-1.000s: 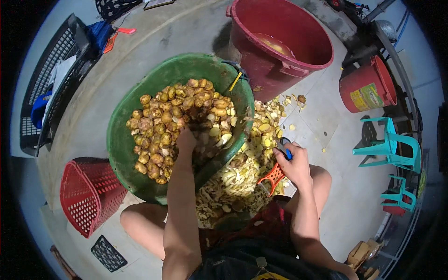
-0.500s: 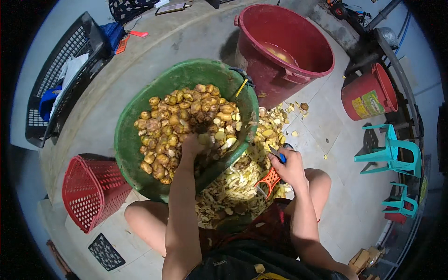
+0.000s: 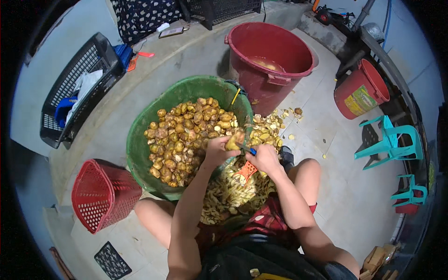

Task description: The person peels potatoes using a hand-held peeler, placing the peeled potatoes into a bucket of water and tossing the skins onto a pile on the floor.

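Note:
My left hand (image 3: 217,151) grips a yellowish potato (image 3: 234,139) above the right rim of the big green tub (image 3: 140,131), which holds a heap of brown potatoes (image 3: 170,161). My right hand (image 3: 265,158) is closed on a blue-handled knife (image 3: 252,150), its blade at the potato, and also holds an orange peeler (image 3: 247,171) that hangs below the fingers. Under both hands, between my legs, lies a mound of pale peelings (image 3: 221,198), with more yellow scraps (image 3: 266,135) on the tiles beside the tub.
Behind stand a large maroon bin (image 3: 252,88) with liquid and a smaller red bucket (image 3: 354,95). Teal plastic chairs (image 3: 389,144) are at right. A red perforated basket (image 3: 93,196) is near my left knee; a black crate (image 3: 60,121) and phone (image 3: 171,32) rest on the ledge.
My left hand has come up out of the potato heap with a potato and moved right. My right hand has moved up and left, bringing the knife to that potato.

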The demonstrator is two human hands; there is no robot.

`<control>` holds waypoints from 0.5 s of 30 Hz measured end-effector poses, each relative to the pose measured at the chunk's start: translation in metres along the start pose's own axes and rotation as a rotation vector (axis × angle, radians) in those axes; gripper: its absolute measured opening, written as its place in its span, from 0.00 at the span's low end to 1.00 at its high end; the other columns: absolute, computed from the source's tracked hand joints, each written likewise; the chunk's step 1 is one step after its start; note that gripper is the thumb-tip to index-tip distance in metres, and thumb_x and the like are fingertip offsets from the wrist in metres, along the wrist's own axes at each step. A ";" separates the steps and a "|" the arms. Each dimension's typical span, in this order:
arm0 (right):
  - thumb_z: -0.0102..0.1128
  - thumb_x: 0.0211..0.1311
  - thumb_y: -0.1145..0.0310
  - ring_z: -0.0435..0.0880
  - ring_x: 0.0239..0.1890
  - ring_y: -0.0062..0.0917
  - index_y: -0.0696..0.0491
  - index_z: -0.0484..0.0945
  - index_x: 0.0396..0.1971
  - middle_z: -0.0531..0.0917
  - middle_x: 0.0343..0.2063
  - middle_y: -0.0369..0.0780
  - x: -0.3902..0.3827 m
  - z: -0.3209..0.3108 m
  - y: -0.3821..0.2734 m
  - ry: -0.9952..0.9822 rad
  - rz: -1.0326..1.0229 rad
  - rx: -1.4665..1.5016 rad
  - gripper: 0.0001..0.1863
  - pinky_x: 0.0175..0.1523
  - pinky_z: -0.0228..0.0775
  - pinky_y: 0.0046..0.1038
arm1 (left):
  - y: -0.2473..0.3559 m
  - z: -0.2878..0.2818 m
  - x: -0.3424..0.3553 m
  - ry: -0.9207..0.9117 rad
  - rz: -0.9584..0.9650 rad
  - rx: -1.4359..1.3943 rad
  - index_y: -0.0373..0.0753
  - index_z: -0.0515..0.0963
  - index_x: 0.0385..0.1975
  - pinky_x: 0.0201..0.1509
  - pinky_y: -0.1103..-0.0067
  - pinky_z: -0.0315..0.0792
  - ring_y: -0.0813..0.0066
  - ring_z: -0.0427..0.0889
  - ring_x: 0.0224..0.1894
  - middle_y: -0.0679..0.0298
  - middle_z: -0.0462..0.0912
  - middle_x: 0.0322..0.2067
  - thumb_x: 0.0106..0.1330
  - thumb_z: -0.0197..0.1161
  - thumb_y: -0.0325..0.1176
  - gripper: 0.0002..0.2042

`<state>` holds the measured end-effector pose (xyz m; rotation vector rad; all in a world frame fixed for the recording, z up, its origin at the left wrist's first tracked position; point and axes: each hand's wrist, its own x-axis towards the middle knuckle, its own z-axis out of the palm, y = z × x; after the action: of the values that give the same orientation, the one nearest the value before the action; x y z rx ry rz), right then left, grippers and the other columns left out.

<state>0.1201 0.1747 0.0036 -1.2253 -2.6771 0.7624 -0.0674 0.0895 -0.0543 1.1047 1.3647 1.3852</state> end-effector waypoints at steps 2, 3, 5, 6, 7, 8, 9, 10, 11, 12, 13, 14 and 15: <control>0.64 0.50 0.57 0.81 0.25 0.49 0.57 0.82 0.23 0.79 0.17 0.53 -0.006 -0.002 -0.002 0.012 -0.009 0.043 0.16 0.36 0.74 0.44 | 0.027 0.006 -0.012 0.007 0.066 0.064 0.32 0.82 0.40 0.42 0.82 0.72 0.84 0.76 0.34 0.68 0.83 0.34 0.47 0.76 0.34 0.20; 0.64 0.49 0.58 0.81 0.25 0.49 0.57 0.82 0.22 0.79 0.17 0.53 -0.010 -0.004 -0.005 0.027 -0.037 0.094 0.15 0.36 0.74 0.44 | 0.040 0.007 -0.018 -0.012 0.078 0.102 0.32 0.82 0.40 0.42 0.81 0.72 0.83 0.77 0.34 0.67 0.83 0.34 0.46 0.77 0.35 0.22; 0.64 0.49 0.59 0.81 0.25 0.49 0.58 0.81 0.22 0.79 0.17 0.53 -0.020 -0.004 -0.011 0.046 -0.075 0.151 0.15 0.36 0.74 0.44 | 0.053 0.004 -0.032 0.012 0.216 0.251 0.31 0.81 0.41 0.43 0.78 0.73 0.77 0.80 0.35 0.62 0.84 0.34 0.43 0.78 0.37 0.25; 0.64 0.49 0.60 0.80 0.24 0.49 0.58 0.81 0.22 0.78 0.16 0.53 -0.025 -0.002 -0.015 0.036 -0.136 0.175 0.14 0.35 0.74 0.43 | 0.055 0.002 -0.040 0.016 0.220 0.263 0.31 0.81 0.41 0.43 0.78 0.73 0.77 0.80 0.35 0.62 0.84 0.34 0.43 0.78 0.37 0.25; 0.64 0.49 0.61 0.80 0.24 0.49 0.58 0.81 0.21 0.78 0.16 0.52 -0.029 -0.001 -0.018 0.025 -0.198 0.199 0.13 0.35 0.74 0.42 | 0.057 0.000 -0.049 0.039 0.259 0.333 0.31 0.81 0.41 0.43 0.77 0.73 0.75 0.81 0.35 0.60 0.84 0.34 0.42 0.78 0.37 0.26; 0.64 0.49 0.61 0.80 0.24 0.49 0.58 0.81 0.21 0.78 0.16 0.52 -0.035 -0.004 -0.024 0.030 -0.203 0.203 0.13 0.35 0.74 0.42 | 0.060 -0.001 -0.056 0.057 0.298 0.400 0.31 0.81 0.41 0.43 0.77 0.73 0.73 0.82 0.35 0.57 0.84 0.35 0.41 0.79 0.37 0.26; 0.64 0.49 0.62 0.80 0.23 0.48 0.58 0.81 0.21 0.79 0.16 0.52 -0.041 -0.007 -0.030 0.018 -0.236 0.182 0.13 0.35 0.75 0.41 | 0.063 0.002 -0.065 0.095 0.361 0.402 0.31 0.81 0.41 0.43 0.76 0.73 0.71 0.82 0.35 0.57 0.84 0.35 0.42 0.79 0.36 0.26; 0.64 0.49 0.63 0.81 0.22 0.47 0.58 0.81 0.22 0.79 0.16 0.51 -0.044 -0.010 -0.035 0.007 -0.269 0.162 0.12 0.34 0.75 0.41 | 0.064 0.000 -0.071 0.095 0.365 0.410 0.31 0.81 0.41 0.43 0.76 0.73 0.71 0.82 0.35 0.57 0.84 0.35 0.42 0.79 0.36 0.26; 0.65 0.49 0.62 0.81 0.22 0.45 0.58 0.81 0.22 0.79 0.17 0.52 -0.038 0.000 -0.028 -0.011 -0.205 0.166 0.13 0.35 0.75 0.41 | 0.065 0.000 -0.075 0.090 0.380 0.399 0.31 0.81 0.41 0.43 0.77 0.73 0.72 0.82 0.35 0.58 0.84 0.34 0.42 0.79 0.36 0.25; 0.65 0.49 0.62 0.81 0.22 0.45 0.58 0.81 0.22 0.79 0.17 0.52 -0.035 0.012 -0.014 -0.013 -0.195 0.167 0.13 0.35 0.75 0.41 | 0.063 0.003 -0.082 0.080 0.383 0.378 0.31 0.81 0.40 0.43 0.77 0.73 0.72 0.81 0.34 0.59 0.83 0.33 0.42 0.79 0.35 0.25; 0.66 0.50 0.61 0.82 0.24 0.45 0.59 0.82 0.23 0.80 0.18 0.52 -0.032 0.022 0.008 -0.020 -0.091 0.156 0.13 0.36 0.75 0.42 | 0.073 0.012 -0.086 0.042 0.272 0.328 0.30 0.80 0.42 0.44 0.78 0.73 0.72 0.80 0.38 0.61 0.81 0.34 0.42 0.79 0.34 0.25; 0.66 0.50 0.61 0.83 0.25 0.44 0.59 0.82 0.24 0.80 0.19 0.53 -0.021 0.026 0.013 -0.017 -0.024 0.147 0.14 0.37 0.75 0.43 | 0.075 0.010 -0.088 0.043 0.289 0.341 0.30 0.80 0.42 0.44 0.78 0.73 0.72 0.80 0.38 0.61 0.81 0.34 0.42 0.79 0.34 0.25; 0.66 0.51 0.58 0.83 0.29 0.46 0.59 0.82 0.27 0.81 0.23 0.55 -0.022 0.031 0.007 -0.038 0.019 0.039 0.17 0.39 0.75 0.43 | 0.070 0.011 -0.094 0.083 0.363 0.282 0.30 0.79 0.43 0.45 0.78 0.73 0.72 0.79 0.41 0.61 0.79 0.36 0.43 0.77 0.32 0.25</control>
<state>0.1307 0.1504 -0.0239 -1.2410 -2.6708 0.8442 -0.0353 -0.0003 0.0139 1.5576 1.5038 1.5378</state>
